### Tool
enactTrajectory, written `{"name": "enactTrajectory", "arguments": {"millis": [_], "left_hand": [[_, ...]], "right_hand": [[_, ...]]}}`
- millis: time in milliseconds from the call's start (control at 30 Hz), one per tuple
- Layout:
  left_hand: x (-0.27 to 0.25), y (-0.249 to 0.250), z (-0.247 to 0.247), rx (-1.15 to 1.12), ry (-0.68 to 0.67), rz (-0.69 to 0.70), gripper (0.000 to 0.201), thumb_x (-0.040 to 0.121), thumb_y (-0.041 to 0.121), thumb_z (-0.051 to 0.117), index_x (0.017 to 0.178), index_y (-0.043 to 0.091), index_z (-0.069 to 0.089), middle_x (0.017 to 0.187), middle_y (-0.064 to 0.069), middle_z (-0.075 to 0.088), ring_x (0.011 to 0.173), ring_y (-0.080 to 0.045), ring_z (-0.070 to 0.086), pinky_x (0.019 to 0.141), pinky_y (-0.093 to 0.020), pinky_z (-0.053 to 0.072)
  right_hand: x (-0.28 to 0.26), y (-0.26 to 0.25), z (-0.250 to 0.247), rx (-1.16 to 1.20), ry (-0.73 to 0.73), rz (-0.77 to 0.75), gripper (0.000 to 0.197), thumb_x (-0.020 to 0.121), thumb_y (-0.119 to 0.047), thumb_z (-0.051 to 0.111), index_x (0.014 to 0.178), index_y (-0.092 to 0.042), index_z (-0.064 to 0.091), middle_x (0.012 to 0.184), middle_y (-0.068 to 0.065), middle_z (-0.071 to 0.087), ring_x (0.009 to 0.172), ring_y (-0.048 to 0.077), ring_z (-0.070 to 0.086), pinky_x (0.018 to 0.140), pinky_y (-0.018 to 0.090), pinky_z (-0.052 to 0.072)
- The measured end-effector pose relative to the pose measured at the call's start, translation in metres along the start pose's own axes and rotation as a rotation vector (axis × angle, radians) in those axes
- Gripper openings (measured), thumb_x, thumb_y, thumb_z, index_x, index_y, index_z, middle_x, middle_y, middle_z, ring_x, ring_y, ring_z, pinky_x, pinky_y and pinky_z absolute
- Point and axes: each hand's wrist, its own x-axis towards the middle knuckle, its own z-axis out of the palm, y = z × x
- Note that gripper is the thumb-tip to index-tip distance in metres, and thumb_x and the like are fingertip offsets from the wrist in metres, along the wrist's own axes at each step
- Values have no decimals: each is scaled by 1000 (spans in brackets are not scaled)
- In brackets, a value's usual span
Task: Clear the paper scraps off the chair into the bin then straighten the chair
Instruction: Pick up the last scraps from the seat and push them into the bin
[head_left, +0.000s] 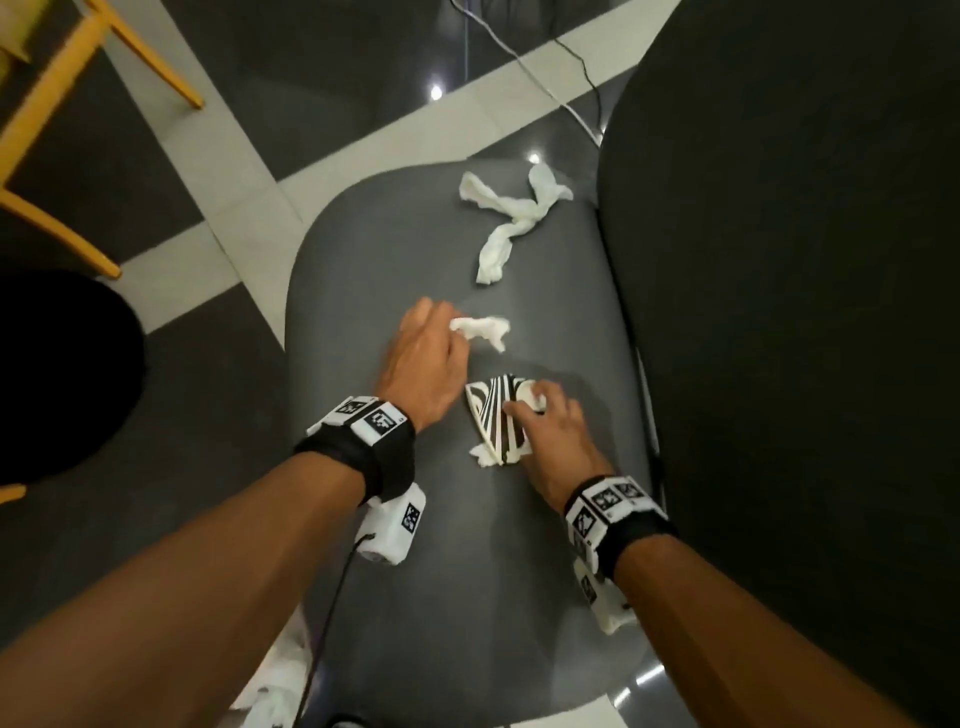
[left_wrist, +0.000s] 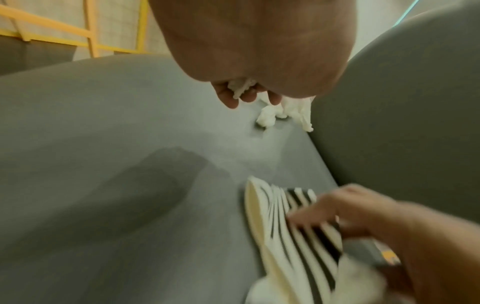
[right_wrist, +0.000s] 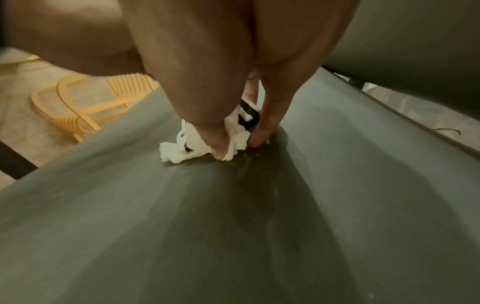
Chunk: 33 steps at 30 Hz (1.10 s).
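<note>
Grey chair seat (head_left: 415, 249) seen from above. Left hand (head_left: 428, 358) pinches a small white tissue scrap (head_left: 480, 330) at mid-seat. Right hand (head_left: 550, 431) grasps a black-and-white striped paper (head_left: 493, 415) together with white tissue, low on the seat. A long twisted tissue (head_left: 511, 221) lies apart near the seat's far edge.

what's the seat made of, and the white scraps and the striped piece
Seat: looks like smooth grey moulded plastic with a dull sheen; it shows soft reflections.
White scraps: soft tissue paper, twisted and crumpled, matte.
Striped piece: stiffer printed paper or thin card, black-and-white, holding flat folds; which one is unclear.
</note>
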Motion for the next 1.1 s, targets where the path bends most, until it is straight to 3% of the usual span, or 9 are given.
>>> {"name": "enactTrajectory", "arguments": {"millis": [133,267,433,533,633,767,900,1000,1100], "left_hand": [[63,33,8,232,62,76,26,96,27,46,109,8,58,115,-15,54,104,-34,51,88,-45,44],[90,36,18,413,-49,139,29,96,27,51,119,14,62,143,-11,45,133,-35,40,101,-44,35],[123,38,23,601,-177,246,21,94,32,59,112,30,71,169,-8,14,156,-39,2,120,-63,13],[143,40,26,584,-233,230,23,97,27,58,117,33,66,170,-4,8,156,-38,-4,120,-68,7],[151,39,30,455,-246,205,25,99,25,54,122,27,65,164,-4,26,152,-37,16,117,-61,23],[134,33,32,456,-249,276,27,93,-2,51,116,11,58,128,-10,48,112,-34,47,93,-46,48],[93,15,20,281,-350,157,33,86,-9,44,114,5,55,118,-14,53,103,-33,49,79,-32,35],[49,-5,5,141,-338,52,30,85,-2,40,108,4,56,107,-16,57,98,-36,55,81,-37,43],[-2,-28,-19,13,-347,-79,17,89,1,40,89,11,54,99,-18,64,91,-39,60,74,-37,43]], "right_hand": [[2,6,-3,38,15,-15,72,79,6,61,141,-29,49,155,6,23,131,30,35,113,35,38],[3,1,-7,56,6,-27,71,81,7,61,141,-29,49,155,5,23,132,29,36,112,31,38],[3,-5,-17,65,-43,-14,67,84,6,56,141,-28,46,159,3,13,138,26,28,112,25,33],[5,-6,-19,90,-54,-16,66,84,6,56,139,-28,46,158,3,14,136,25,29,111,23,33],[10,-7,-17,83,-66,-7,64,83,6,57,136,-28,48,157,3,15,134,26,30,110,26,37],[14,-6,-16,62,-82,10,66,80,9,57,134,-27,50,156,4,18,132,29,33,108,28,40],[10,-2,-22,5,-96,-15,69,82,11,53,138,-29,48,153,4,21,131,29,35,109,30,38],[2,-3,-24,-20,-70,-27,59,88,1,54,138,-31,49,144,6,33,126,31,47,108,34,42],[-7,-27,-25,55,-18,-48,45,92,-9,52,132,-31,52,129,6,43,106,35,61,95,37,51]]}}
